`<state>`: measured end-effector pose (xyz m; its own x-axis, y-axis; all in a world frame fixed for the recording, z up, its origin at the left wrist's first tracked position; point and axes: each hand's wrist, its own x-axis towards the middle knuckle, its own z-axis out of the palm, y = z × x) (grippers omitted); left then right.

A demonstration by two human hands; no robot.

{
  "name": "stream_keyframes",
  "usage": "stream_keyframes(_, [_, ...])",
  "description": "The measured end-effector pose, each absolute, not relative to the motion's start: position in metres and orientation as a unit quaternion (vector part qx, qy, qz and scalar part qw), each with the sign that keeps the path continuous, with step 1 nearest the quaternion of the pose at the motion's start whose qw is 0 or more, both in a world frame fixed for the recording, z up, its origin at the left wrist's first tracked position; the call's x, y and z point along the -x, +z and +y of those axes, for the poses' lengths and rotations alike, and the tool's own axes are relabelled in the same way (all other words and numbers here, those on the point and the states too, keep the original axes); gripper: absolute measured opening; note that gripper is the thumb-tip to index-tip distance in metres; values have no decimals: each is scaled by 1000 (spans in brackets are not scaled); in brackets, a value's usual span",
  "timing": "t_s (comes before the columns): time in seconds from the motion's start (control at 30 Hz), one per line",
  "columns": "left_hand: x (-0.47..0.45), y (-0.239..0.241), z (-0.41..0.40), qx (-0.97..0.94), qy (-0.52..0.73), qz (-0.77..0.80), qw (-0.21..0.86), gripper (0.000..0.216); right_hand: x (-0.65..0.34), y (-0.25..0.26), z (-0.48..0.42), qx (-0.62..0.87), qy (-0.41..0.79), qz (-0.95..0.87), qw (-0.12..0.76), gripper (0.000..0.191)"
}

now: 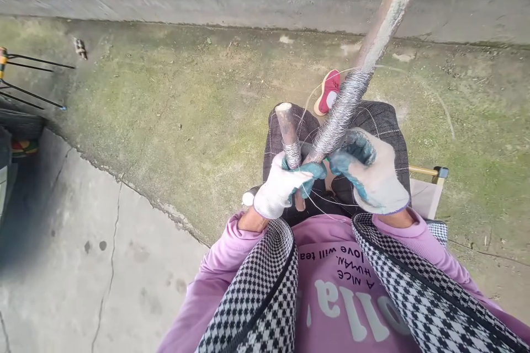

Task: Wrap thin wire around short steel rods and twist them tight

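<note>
My left hand, in a white glove with teal-coated fingers, is closed round a short wooden stick with a band of thin wire near its middle. Its thumb and fingertips reach the lower end of a longer, thicker stick, which slants up to the right. Silvery wire is wound densely round that stick's lower half, and loose strands loop about both sticks. My right hand, gloved alike, has its fingers curled beside the wound part; what they pinch is hidden.
I sit with checked trousers under the sticks; a red shoe shows beyond. A seat frame is at my right. Mossy ground meets a low ledge ahead. Black metal legs stand far left, near cracked concrete.
</note>
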<state>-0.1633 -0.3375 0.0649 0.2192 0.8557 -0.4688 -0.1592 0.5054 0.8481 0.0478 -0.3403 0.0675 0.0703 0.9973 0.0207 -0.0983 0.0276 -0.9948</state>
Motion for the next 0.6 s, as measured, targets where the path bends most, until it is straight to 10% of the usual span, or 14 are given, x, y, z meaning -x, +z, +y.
stream_keyframes(0.27, [165,63,-342,-348,386,551,652,58,-42,80,-348,530,489,-451,526,24])
stream_keyframes(0.6, [159,68,-339,-297,372,447,757,67,-45,77,-343,429,671,-330,507,58])
